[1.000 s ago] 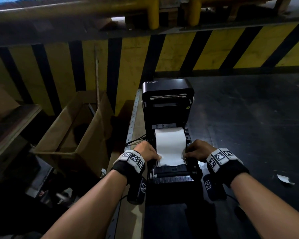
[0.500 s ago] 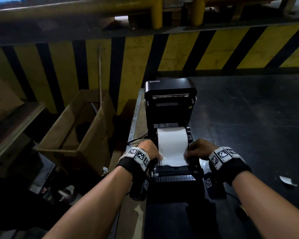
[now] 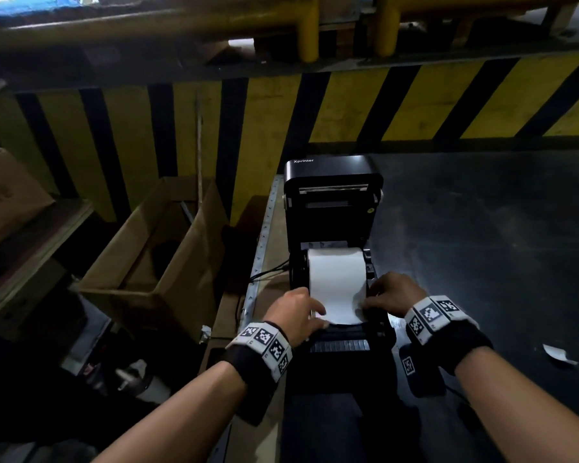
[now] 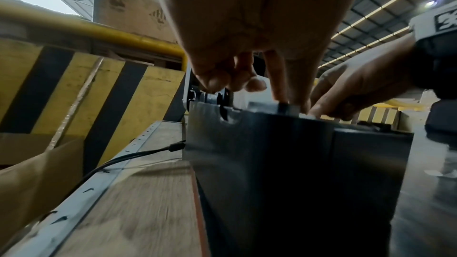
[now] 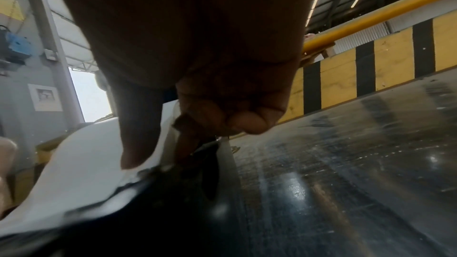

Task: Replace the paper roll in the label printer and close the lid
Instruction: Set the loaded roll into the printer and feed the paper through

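Both hands work at the printer [image 3: 335,208] — the paper roll [image 3: 335,272] already sits in its bay under the raised lid [image 3: 331,172]. Left hand [image 3: 296,312] and right hand [image 3: 393,290] pinch the paper's side edges, feeding it forward; next, swing the lid down. Left of the printer, a cardboard box [image 3: 154,259] stands open — contents unclear

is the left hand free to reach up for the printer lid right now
Probably not at once: the left hand is on the paper edge. The raised lid stands just behind the roll with nothing between.
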`<state>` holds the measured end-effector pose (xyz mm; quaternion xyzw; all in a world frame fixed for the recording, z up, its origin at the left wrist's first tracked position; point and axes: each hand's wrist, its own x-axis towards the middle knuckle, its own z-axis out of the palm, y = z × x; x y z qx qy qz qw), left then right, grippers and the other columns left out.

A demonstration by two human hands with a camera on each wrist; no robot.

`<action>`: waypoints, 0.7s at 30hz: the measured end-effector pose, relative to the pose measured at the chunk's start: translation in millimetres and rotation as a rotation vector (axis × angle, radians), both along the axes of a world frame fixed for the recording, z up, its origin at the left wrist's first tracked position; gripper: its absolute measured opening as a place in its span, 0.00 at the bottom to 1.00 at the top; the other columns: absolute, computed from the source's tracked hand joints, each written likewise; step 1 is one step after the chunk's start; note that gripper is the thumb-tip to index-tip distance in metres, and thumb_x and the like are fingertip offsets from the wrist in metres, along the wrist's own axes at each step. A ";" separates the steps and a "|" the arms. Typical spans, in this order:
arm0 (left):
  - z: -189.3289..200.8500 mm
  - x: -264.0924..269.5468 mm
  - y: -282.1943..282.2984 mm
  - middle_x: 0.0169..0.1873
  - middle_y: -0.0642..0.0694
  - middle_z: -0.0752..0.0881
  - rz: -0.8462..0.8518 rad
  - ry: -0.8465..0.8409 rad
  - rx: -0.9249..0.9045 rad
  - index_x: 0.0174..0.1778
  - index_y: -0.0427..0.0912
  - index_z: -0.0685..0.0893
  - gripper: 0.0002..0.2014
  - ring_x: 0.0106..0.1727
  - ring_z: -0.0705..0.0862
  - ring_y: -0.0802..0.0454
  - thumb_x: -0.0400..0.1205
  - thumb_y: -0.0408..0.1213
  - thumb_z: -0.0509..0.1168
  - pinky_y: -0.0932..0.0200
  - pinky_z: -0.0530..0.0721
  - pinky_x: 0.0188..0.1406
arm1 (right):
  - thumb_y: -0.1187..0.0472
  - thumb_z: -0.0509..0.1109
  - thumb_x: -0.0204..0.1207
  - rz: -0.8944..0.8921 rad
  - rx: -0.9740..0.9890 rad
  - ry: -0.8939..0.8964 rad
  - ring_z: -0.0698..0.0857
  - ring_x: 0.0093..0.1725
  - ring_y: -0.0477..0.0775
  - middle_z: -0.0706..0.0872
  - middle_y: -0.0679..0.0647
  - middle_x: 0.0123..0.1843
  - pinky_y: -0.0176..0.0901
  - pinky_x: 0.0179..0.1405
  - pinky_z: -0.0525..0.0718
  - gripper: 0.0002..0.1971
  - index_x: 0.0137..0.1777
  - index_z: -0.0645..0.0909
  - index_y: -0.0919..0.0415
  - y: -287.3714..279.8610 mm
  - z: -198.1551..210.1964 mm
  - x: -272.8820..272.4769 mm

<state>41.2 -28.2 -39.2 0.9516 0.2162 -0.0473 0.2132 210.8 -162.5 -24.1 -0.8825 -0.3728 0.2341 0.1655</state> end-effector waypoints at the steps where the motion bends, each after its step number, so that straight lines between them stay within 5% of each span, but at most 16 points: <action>1: -2.9 -0.5 1.6 0.52 0.45 0.81 -0.005 0.020 -0.002 0.59 0.48 0.86 0.16 0.58 0.80 0.44 0.78 0.49 0.66 0.51 0.79 0.57 | 0.51 0.76 0.64 -0.034 0.052 -0.027 0.86 0.44 0.55 0.91 0.59 0.44 0.38 0.39 0.79 0.14 0.45 0.88 0.60 -3.5 0.3 -0.6; 4: -4.2 -1.6 6.1 0.50 0.44 0.82 -0.035 -0.005 -0.006 0.54 0.48 0.88 0.13 0.55 0.81 0.44 0.78 0.49 0.66 0.50 0.81 0.55 | 0.51 0.75 0.65 -0.064 0.188 -0.128 0.86 0.45 0.59 0.90 0.60 0.45 0.47 0.44 0.84 0.13 0.45 0.86 0.58 -13.0 4.9 -5.4; 10: -1.9 2.0 9.2 0.49 0.43 0.82 -0.160 0.003 0.056 0.50 0.45 0.88 0.12 0.54 0.81 0.46 0.80 0.46 0.63 0.50 0.81 0.55 | 0.48 0.68 0.74 0.321 0.052 -0.113 0.83 0.52 0.55 0.83 0.54 0.53 0.44 0.49 0.80 0.15 0.55 0.85 0.55 -17.4 -3.7 -33.9; 21: -2.6 -5.1 -2.6 0.49 0.42 0.81 -0.219 0.003 0.073 0.50 0.40 0.87 0.13 0.53 0.81 0.43 0.82 0.42 0.61 0.47 0.81 0.53 | 0.51 0.61 0.78 0.375 0.067 -0.179 0.82 0.52 0.57 0.81 0.55 0.55 0.48 0.47 0.79 0.13 0.54 0.84 0.55 -25.8 -12.6 -45.5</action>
